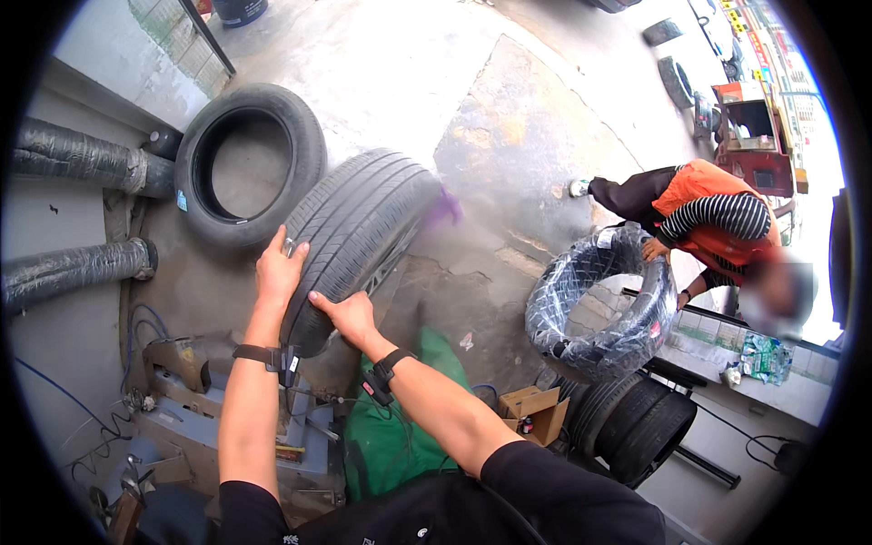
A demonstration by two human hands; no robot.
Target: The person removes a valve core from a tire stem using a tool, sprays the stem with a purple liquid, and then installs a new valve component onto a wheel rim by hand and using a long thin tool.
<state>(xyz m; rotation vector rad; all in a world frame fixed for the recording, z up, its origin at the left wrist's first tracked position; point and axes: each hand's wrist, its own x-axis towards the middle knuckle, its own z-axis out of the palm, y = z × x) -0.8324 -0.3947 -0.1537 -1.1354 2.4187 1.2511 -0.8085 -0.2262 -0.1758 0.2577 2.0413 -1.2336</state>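
Note:
A mounted tyre [363, 218] stands on its tread in front of me, tilted, with part of its wheel showing at the right. My left hand [280, 268] grips its left side; a small silvery item [289, 246] shows at those fingers, too small to identify. My right hand [347, 316] grips the same tyre lower down, thumb on the tread and fingers round the edge, partly hidden. A loose tyre [195, 159] lies on the floor to the upper left, beside it. A blurred purple shape [443, 207] shows behind the held tyre.
A co-worker in an orange vest [690, 191] bends at the right, holding a wrapped tyre [554, 318]. Stacked tyres [640, 427] and a cardboard box [545, 418] stand below that. Wrapped pipes [77, 154] line the left wall, above a grey machine with cables [182, 409].

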